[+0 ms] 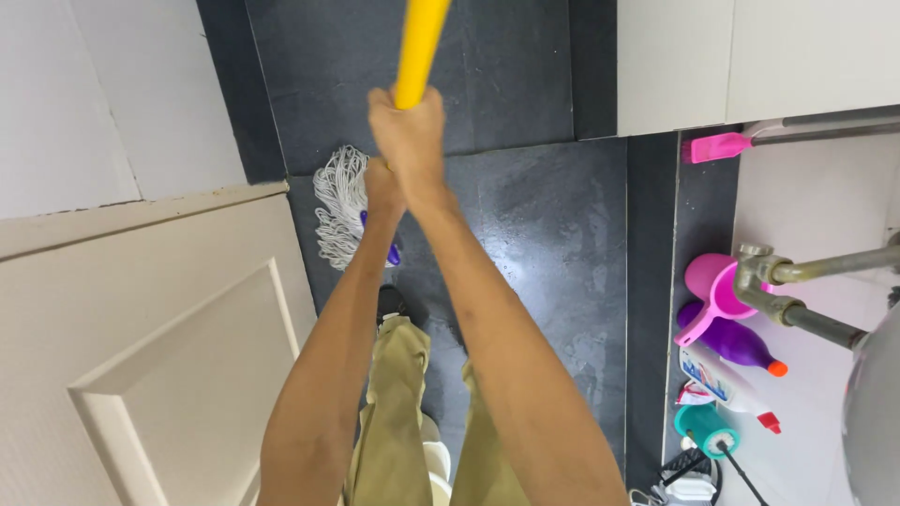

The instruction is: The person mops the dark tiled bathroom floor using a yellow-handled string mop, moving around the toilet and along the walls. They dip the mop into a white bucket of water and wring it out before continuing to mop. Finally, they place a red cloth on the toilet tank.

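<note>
Both hands grip the yellow mop handle [418, 47]: the right hand [409, 136] clenched higher up, the left hand [382, 187] just below it. The white mop head [339, 204] rests on the dark floor [553, 234], beside the door [150, 337].

Both hands, right hand [410, 131] above left hand [382, 187], around yellow mop handle [419, 47] over string mop head [339, 206].

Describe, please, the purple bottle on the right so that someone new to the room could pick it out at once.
Look to the dark floor strip along the right wall, under the metal pipes. A row of cleaning things lies there; the purple bottle lies on its side just below the pink scoop. Its orange cap sets it apart from the white bottle, whose cap is red.
</note>
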